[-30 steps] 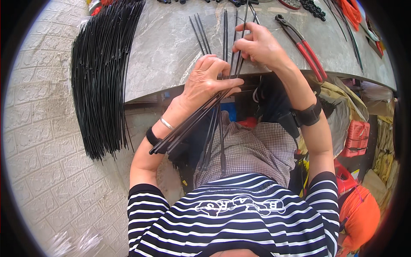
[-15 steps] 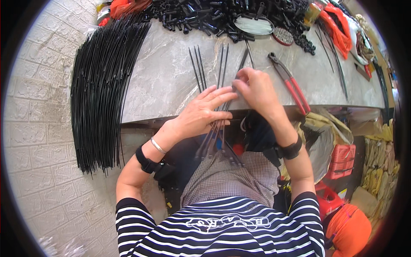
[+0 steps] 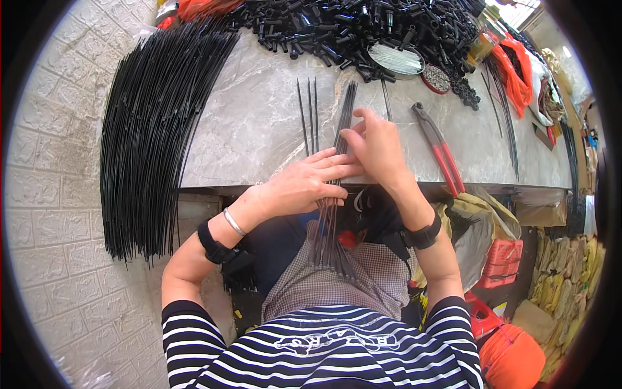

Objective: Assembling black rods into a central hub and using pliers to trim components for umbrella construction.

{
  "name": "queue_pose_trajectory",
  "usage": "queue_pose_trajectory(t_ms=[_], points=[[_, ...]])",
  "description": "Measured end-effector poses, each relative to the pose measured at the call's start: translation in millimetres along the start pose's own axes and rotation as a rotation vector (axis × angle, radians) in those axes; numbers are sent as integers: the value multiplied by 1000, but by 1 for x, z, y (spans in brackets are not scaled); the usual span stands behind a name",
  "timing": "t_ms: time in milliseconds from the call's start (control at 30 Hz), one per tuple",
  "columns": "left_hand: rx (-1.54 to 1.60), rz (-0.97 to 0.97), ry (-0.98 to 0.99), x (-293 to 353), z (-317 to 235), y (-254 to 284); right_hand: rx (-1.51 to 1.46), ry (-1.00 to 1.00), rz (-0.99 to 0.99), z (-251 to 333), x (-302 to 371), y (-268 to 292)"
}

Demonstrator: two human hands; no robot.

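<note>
Several thin black rods [image 3: 348, 107] lie together in a narrow bundle at the table's front edge, their lower ends hanging over my lap. My left hand [image 3: 304, 183] rests across them, fingers stretched out flat to the right, hiding the middle of the rods. Just right of the bundle is my right hand [image 3: 379, 148], with thumb and bent forefinger apart and the thumb tip close beside the rods. I cannot make out anything between those fingers. A few separate rods [image 3: 310, 113] lie left of the bundle, their lower parts under my left hand.
A thick stack of black rods [image 3: 165, 129] overhangs the table's left side. Red-handled pliers [image 3: 440, 148] lie at right. Behind are a heap of black tubular parts [image 3: 363, 29], a dish of pale thin sticks [image 3: 396, 58] and a round dish of small metal pieces [image 3: 436, 78].
The rods that lay apart in the middle are now drawn into one bundle. My right thumb and forefinger have parted, and that hand is closer to the bundle. The view has shifted slightly.
</note>
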State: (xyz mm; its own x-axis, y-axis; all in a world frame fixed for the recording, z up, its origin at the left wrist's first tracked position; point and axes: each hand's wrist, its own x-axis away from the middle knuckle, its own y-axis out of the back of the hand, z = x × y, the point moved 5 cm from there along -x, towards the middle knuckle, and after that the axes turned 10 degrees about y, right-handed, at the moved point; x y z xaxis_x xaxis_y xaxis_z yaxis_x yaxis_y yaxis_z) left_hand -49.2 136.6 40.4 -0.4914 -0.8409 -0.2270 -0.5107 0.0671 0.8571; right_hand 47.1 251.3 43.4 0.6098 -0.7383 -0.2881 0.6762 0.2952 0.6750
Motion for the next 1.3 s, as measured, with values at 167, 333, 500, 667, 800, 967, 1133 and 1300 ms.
queue_pose_trajectory(t_ms=[167, 333, 500, 667, 800, 967, 1133, 1300], points=[[0, 4, 14, -1, 1, 2, 18, -70, -32, -8, -10, 2], [10, -9, 21, -1, 1, 0, 63, -44, -18, -11, -9, 4], [-3, -7, 25, -1, 0, 1, 217, -13, 46, -5, -17, 4], [-8, -19, 29, -1, -1, 0, 250, -23, 72, -16, -20, 2], [-5, -34, 30, 0, -1, 1, 131, 47, -20, -5, -8, 4], [17, -4, 8, -3, 1, 3, 181, 173, -26, -4, -6, -5], [45, -30, -45, -3, 1, 6, 174, 196, -5, 11, -23, -21], [58, -9, -28, -2, 2, 6, 247, 116, 98, 31, -31, -34]])
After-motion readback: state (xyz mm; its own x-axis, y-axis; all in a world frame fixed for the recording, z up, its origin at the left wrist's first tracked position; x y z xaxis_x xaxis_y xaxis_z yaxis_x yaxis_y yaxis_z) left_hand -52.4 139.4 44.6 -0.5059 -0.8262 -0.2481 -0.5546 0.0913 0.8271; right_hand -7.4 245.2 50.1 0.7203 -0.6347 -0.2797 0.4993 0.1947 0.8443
